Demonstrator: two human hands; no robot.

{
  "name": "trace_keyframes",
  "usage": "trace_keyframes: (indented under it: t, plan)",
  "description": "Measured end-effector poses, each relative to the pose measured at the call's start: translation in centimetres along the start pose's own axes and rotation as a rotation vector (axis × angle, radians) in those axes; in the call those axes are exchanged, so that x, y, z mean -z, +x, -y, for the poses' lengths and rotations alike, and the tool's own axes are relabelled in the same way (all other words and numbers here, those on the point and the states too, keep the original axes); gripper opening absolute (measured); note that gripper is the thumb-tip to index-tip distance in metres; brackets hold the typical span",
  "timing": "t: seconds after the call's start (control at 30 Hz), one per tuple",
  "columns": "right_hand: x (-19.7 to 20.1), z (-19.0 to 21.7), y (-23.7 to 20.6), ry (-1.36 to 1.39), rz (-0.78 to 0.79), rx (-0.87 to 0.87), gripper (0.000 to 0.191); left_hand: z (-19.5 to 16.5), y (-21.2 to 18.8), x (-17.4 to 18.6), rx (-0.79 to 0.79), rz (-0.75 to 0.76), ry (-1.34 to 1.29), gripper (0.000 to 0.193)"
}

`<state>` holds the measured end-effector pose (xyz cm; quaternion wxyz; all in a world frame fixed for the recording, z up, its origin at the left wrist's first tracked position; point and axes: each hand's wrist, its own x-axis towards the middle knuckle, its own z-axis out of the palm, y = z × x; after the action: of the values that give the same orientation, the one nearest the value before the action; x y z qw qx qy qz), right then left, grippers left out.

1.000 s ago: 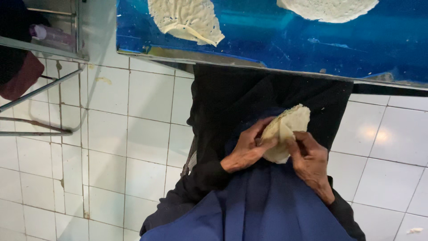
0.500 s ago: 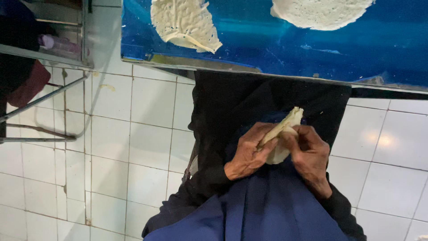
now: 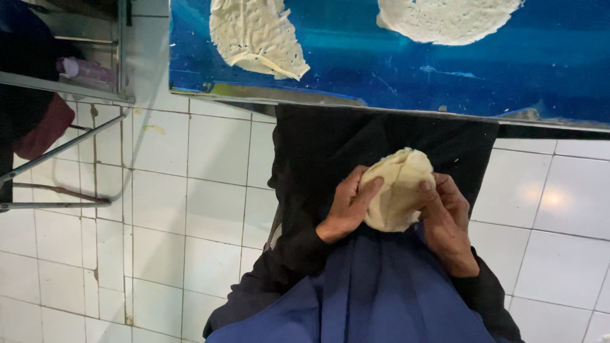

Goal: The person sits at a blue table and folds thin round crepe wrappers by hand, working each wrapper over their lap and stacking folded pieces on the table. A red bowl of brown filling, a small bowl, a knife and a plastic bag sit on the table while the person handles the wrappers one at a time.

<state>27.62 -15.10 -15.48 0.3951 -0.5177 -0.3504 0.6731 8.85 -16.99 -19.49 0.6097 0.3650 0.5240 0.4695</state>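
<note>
A pale, floppy piece of flattened dough (image 3: 399,189) is held up in front of my body, over my dark clothes and blue apron (image 3: 381,298). My left hand (image 3: 348,204) grips its left edge, with the thumb pressed on its face. On the right edge my right hand (image 3: 447,220) pinches it with bent fingers. Both hands are just below the edge of the blue work table (image 3: 394,70).
Two thin flattened dough sheets lie on the blue table: one at the left (image 3: 254,35), one at the upper right (image 3: 448,19). A metal rack (image 3: 70,89) with a pink object stands at the left over the white tiled floor (image 3: 159,216).
The dough was turned edge-on half a second ago; its broad face now shows to me and it bulges rounder. Both hands stay on its edges.
</note>
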Motion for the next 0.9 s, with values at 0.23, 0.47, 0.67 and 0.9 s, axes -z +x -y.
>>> trace_keyframes:
  t: [0.23, 0.47, 0.67, 0.9]
  plan:
    - [0.7, -0.4, 1.2, -0.043, 0.023, -0.011, 0.034, -0.7, -1.3, -0.1, -0.085, -0.006, 0.159, 0.026]
    - [1.4, -1.4, 0.8, -0.066, 0.020, 0.005, 0.022, -1.2, -1.6, -0.3, -0.028, -0.053, 0.104, 0.024]
    - [2.1, -1.2, 1.1, 0.253, 0.053, -0.047, 0.021, -0.5, -1.0, 0.7, 0.073, -0.081, -0.200, 0.026]
    - [2.2, 0.0, 1.2, 0.366, 0.017, -0.146, 0.024, -2.5, -0.9, 1.8, 0.133, -0.074, -0.407, 0.031]
